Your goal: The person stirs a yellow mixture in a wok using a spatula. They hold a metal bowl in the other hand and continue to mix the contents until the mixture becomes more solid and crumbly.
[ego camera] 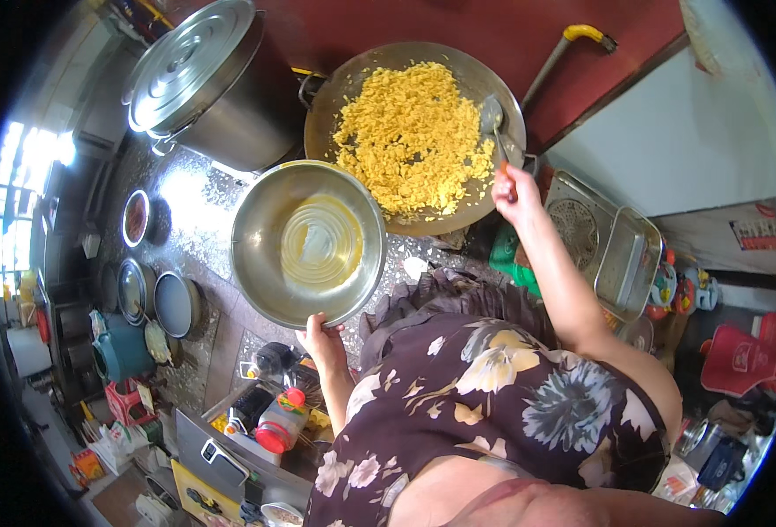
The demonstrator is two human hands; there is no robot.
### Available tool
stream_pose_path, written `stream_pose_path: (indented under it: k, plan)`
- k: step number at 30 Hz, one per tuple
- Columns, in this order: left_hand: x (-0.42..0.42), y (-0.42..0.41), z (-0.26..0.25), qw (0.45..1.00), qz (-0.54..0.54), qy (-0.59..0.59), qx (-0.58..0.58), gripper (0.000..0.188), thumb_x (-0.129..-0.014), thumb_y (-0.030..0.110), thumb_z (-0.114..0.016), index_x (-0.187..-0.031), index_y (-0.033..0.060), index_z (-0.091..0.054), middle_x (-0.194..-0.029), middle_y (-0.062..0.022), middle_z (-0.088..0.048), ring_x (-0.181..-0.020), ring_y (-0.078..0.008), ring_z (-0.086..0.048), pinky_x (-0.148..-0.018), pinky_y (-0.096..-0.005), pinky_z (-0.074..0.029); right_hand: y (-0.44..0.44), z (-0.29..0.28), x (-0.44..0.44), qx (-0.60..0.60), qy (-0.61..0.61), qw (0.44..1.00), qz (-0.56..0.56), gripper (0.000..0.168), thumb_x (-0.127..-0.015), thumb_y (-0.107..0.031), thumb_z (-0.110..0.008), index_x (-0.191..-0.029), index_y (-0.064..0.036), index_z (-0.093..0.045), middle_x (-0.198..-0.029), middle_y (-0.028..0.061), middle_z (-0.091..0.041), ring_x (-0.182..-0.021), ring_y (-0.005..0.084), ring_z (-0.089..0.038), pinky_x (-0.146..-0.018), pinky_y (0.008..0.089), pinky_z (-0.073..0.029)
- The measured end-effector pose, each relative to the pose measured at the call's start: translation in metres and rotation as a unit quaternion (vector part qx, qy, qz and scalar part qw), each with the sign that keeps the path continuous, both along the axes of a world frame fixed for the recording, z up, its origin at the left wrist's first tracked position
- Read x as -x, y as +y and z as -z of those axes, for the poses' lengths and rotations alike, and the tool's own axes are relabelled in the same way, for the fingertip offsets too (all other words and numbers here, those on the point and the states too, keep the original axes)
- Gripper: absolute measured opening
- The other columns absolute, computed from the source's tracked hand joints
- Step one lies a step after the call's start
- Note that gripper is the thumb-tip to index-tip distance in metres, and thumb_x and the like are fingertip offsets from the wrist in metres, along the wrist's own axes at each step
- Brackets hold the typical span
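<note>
A large wok (450,59) stands ahead of me, with a broad layer of yellow scrambled egg (414,132) in it, broken into small bits. My right hand (516,192) grips the handle of a metal ladle (491,115), whose head rests inside the wok at the right edge of the egg. In my left hand (323,336) is the near rim of a wide steel bowl (249,263), tilted beside the wok's lower left. A yellow liquid film coats the bowl's bottom.
Left of the wok stands a tall lidded steel stockpot (243,118). Metal trays (628,257) lie to the right. Seasoning jars (282,421) stand on a cart at lower left. Pans (177,304) and a small bowl of reddish-brown food (137,219) sit further left.
</note>
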State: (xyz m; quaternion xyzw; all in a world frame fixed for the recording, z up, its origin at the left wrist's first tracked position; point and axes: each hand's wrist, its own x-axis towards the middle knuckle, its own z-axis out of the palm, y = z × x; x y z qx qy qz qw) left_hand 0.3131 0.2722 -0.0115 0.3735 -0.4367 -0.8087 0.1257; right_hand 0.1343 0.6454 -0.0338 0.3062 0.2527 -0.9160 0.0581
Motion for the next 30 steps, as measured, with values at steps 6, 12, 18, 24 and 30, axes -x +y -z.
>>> stream_pose_path:
  k: [6,12,18,24,30]
  plan:
    - [-0.008,-0.015,-0.014,0.999,-0.041,0.027,0.018,0.02,-0.074,-0.001,-0.049,-0.093,0.0027,-0.05,-0.076,-0.0049,-0.053,-0.054,-0.0134,-0.054,-0.04,-0.0242,-0.046,0.002,-0.01,0.152,-0.107,-0.037,0.968,-0.225,0.02,-0.091,-0.022,-0.048,-0.077,-0.009,-0.042,-0.059,-0.0035,-0.04,-0.044,0.0027,-0.035,-0.035,0.0157,-0.028]
    - [-0.034,-0.018,-0.006,0.996,-0.079,0.007,0.028,0.01,-0.074,0.003,-0.051,-0.084,0.0051,-0.052,-0.071,-0.002,-0.053,-0.053,-0.0119,-0.052,-0.043,-0.0239,-0.041,-0.065,-0.049,0.149,-0.362,-0.034,0.833,-0.417,0.01,-0.091,-0.014,-0.044,-0.085,-0.006,-0.047,-0.057,-0.0023,-0.04,-0.041,0.0035,-0.034,-0.032,0.0173,-0.029]
    - [-0.047,-0.016,0.008,0.991,-0.129,-0.026,0.036,0.012,-0.073,0.006,-0.054,-0.084,0.0055,-0.052,-0.073,-0.0015,-0.052,-0.056,-0.0117,-0.052,-0.045,-0.0241,-0.04,-0.036,-0.056,0.076,-0.468,0.077,0.614,-0.631,0.029,-0.087,-0.013,-0.051,-0.114,-0.005,-0.052,-0.056,-0.002,-0.046,-0.039,0.0038,-0.038,-0.033,0.0191,-0.033]
    - [-0.024,-0.021,0.013,0.996,-0.082,0.005,0.016,0.014,-0.073,0.0,-0.049,-0.087,0.0023,-0.05,-0.075,-0.005,-0.051,-0.057,-0.0145,-0.053,-0.042,-0.0251,-0.043,0.104,-0.043,0.036,-0.64,0.27,0.357,-0.625,0.047,-0.074,-0.01,-0.055,-0.121,-0.016,-0.054,-0.078,0.0058,-0.063,-0.078,0.0204,-0.06,-0.07,0.0352,-0.046]
    - [-0.008,-0.02,0.003,0.999,-0.045,0.023,0.011,0.009,-0.074,0.002,-0.051,-0.082,0.0026,-0.054,-0.071,-0.0029,-0.054,-0.053,-0.0124,-0.053,-0.044,-0.0235,-0.042,0.097,-0.158,0.001,-0.835,0.077,0.169,-0.519,0.043,-0.073,-0.004,-0.051,-0.112,-0.02,-0.057,-0.095,0.0156,-0.063,-0.088,0.0349,-0.059,-0.074,0.0445,-0.047]
